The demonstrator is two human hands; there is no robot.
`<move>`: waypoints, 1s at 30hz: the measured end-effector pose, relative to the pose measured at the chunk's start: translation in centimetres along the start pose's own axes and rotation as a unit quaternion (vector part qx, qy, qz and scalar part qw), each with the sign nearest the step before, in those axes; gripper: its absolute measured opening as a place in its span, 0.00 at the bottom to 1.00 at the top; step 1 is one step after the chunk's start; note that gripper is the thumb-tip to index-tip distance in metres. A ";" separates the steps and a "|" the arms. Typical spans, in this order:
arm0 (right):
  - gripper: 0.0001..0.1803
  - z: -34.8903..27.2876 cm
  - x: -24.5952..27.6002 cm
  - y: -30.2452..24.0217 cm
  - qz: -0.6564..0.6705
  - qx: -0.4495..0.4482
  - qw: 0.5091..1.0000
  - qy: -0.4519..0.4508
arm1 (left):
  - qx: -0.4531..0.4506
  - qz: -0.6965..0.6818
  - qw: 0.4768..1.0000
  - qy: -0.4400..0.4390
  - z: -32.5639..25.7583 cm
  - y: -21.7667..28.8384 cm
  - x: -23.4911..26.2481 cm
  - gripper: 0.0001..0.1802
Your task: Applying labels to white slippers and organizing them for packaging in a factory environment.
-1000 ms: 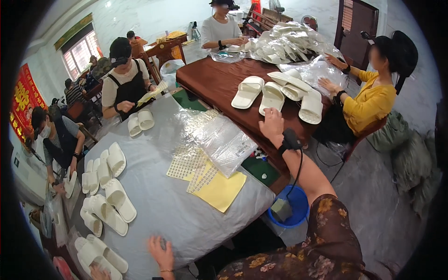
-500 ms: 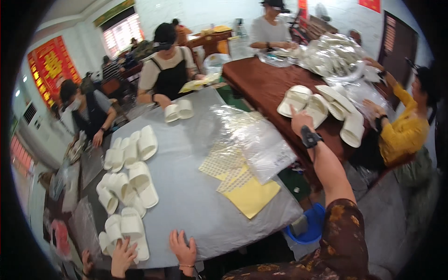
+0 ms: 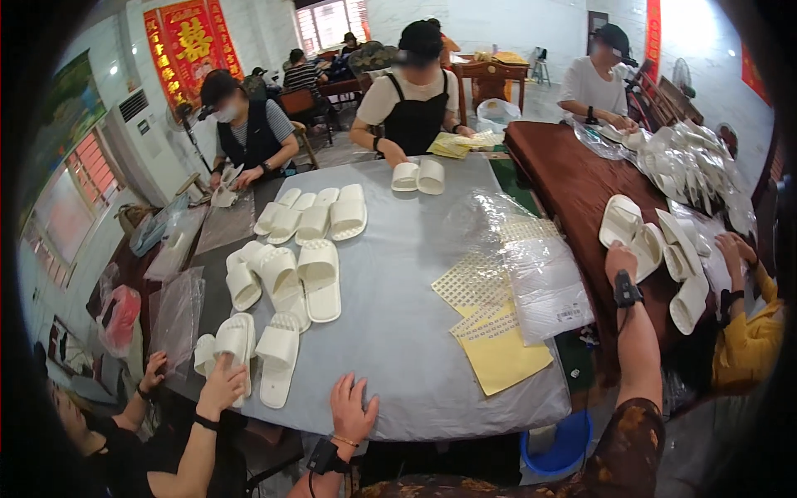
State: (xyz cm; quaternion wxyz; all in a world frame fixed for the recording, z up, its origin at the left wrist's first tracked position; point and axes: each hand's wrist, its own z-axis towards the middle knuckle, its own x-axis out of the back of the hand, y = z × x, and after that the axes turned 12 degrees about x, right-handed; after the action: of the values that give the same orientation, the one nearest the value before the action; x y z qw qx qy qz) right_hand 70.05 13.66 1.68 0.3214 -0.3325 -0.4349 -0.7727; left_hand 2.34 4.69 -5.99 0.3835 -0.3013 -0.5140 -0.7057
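Note:
My right hand reaches to the brown-covered table, its fingers closed at the near end of a white slipper. Another white slipper lies against that one. My left hand rests open on the near edge of the grey-covered table, fingers spread and nothing in it. To its left, a co-worker's hand touches a white slipper. Between that hand and mine lies a single white slipper. More white slippers lie in rows farther up the table's left side.
Yellow sticker sheets and clear plastic bags cover the grey table's right part. A blue bucket stands below its near right corner. Bagged slippers are heaped on the brown-covered table. Co-workers sit around both tables.
The view has swung left. My right hand has gone from pointing over the slippers to closing at one slipper's near end. My left hand stays open on the table edge.

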 end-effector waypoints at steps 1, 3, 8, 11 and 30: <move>0.11 -0.6 -0.1 0.2 -0.013 -0.006 1.000 0.003 | -0.003 -0.001 1.000 -0.003 0.0 0.1 0.0 0.25; 0.10 -1.7 0.2 -0.1 -0.048 0.003 0.999 -0.009 | -0.002 0.001 1.000 0.000 -0.2 0.1 0.2 0.25; 0.12 -2.7 3.5 -0.2 0.049 -0.012 0.995 -0.081 | 0.002 -0.009 1.000 0.000 -0.7 -0.2 0.6 0.26; 0.20 -3.1 0.1 2.7 0.151 0.057 0.987 0.010 | 0.003 -0.009 1.000 -0.001 -0.6 -0.2 0.3 0.26; 0.24 -6.3 2.2 1.6 -0.022 0.030 0.992 -0.123 | 0.001 -0.002 1.000 0.004 -0.4 -0.3 0.1 0.26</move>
State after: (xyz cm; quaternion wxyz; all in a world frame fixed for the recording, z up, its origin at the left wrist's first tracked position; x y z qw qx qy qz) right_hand 68.54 6.94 1.64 0.2587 -0.4055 -0.5010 -0.7195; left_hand 2.03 4.33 -6.11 0.3843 -0.2969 -0.5135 -0.7075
